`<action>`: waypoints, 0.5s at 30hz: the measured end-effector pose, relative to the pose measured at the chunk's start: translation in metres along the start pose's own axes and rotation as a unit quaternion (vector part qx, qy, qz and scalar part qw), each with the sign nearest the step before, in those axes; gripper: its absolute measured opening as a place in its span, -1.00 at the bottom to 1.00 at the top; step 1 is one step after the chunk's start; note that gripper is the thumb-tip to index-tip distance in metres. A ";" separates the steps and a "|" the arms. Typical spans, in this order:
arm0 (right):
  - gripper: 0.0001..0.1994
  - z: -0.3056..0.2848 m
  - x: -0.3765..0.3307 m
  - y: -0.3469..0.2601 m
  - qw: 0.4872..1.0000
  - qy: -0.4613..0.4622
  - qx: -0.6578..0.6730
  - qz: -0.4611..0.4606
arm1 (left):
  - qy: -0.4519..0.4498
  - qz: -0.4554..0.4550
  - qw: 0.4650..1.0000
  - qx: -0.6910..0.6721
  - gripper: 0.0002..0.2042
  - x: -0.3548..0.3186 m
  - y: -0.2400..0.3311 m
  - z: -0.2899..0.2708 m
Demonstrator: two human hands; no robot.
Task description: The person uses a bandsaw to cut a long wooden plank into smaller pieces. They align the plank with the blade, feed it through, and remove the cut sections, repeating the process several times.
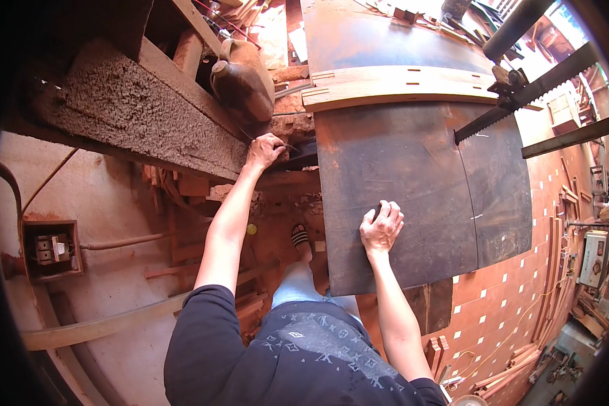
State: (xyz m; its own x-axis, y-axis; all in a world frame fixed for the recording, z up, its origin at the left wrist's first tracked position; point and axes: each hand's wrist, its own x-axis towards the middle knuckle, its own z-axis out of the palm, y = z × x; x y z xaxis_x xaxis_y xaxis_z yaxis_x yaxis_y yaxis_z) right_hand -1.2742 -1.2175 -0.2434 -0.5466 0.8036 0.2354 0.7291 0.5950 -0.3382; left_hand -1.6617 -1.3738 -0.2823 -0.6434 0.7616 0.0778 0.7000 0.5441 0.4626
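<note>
My left hand (265,150) is closed in a pinch beside the dust-covered beam, just below a brown plastic jug (243,84). A thin dark strand shows by its fingertips, but I cannot make out what it grips. My right hand (381,229) leans on the dark metal saw table (413,169), its fingers bent and somewhat apart, holding nothing. To the right of that hand, a wide toothed saw blade (484,125) meets a slit in the table. A pale slotted wooden board (399,84) lies across the table's far part.
The rough, sawdust-caked beam (142,101) runs along my upper left. A wall box with a switch (51,250) is at far left. Wood strips (555,271) and a yellow cord (514,328) lie on the tiled floor at right. My sandalled foot (300,235) stands beside the table.
</note>
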 end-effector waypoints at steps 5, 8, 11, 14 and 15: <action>-0.61 0.003 -0.001 0.001 1.000 0.011 -0.004 -0.004 | 0.006 -0.012 1.000 0.017 -0.81 0.001 0.001 0.002; -0.61 0.001 0.000 0.002 1.000 0.014 -0.005 -0.003 | 0.002 -0.007 0.999 0.040 -0.81 0.005 0.003 0.003; -0.61 0.001 -0.001 0.002 1.000 0.013 -0.007 -0.004 | 0.014 0.038 0.996 0.075 -0.86 0.008 0.000 0.005; -0.61 0.000 -0.001 -0.002 1.000 0.016 -0.003 -0.007 | 0.026 0.083 0.993 0.076 -0.91 0.008 -0.021 0.011; -0.61 0.000 -0.001 0.000 1.000 0.018 -0.004 -0.008 | 0.023 0.095 0.993 0.070 -0.92 0.010 -0.022 0.011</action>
State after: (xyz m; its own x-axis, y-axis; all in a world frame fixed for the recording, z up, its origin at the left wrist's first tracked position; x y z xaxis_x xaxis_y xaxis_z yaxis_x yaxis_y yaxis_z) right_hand -1.2740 -1.2185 -0.2435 -0.5427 0.7944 0.2729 0.7246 0.6071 -0.3263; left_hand -1.6799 -1.3742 -0.3016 -0.5073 0.8399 0.1926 0.8438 0.4388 0.3090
